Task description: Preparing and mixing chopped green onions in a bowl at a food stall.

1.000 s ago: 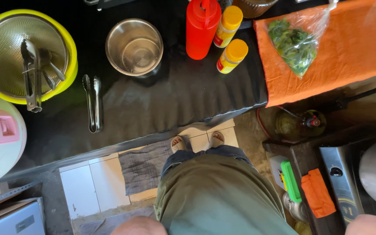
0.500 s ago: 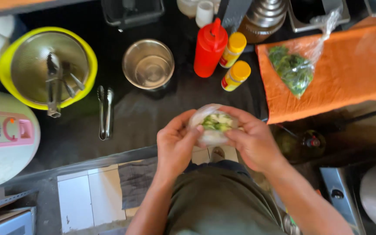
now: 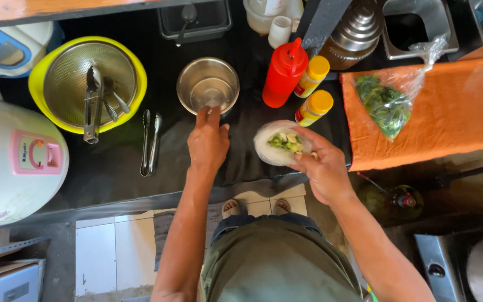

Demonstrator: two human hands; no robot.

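Filled white wrapper (image 3: pixel 282 144) with green and pale chopped filling sits cupped in right hand (image 3: pixel 322 168), fingers curled under its edge, above front of dark worktop (image 3: pixel 113 168). Wrapper's long axis runs roughly left-right. Left hand (image 3: pixel 208 142) empty, fingers extended, tips touching near rim of small steel bowl (image 3: pixel 208 85). Bowl lies straight ahead of left hand, up-left of wrapper; left hand nearer bowl. Tongs (image 3: pixel 150 142) left of hand. Red squeeze bottle (image 3: pixel 284 75) and two yellow-capped bottles (image 3: pixel 314 92) beyond wrapper.
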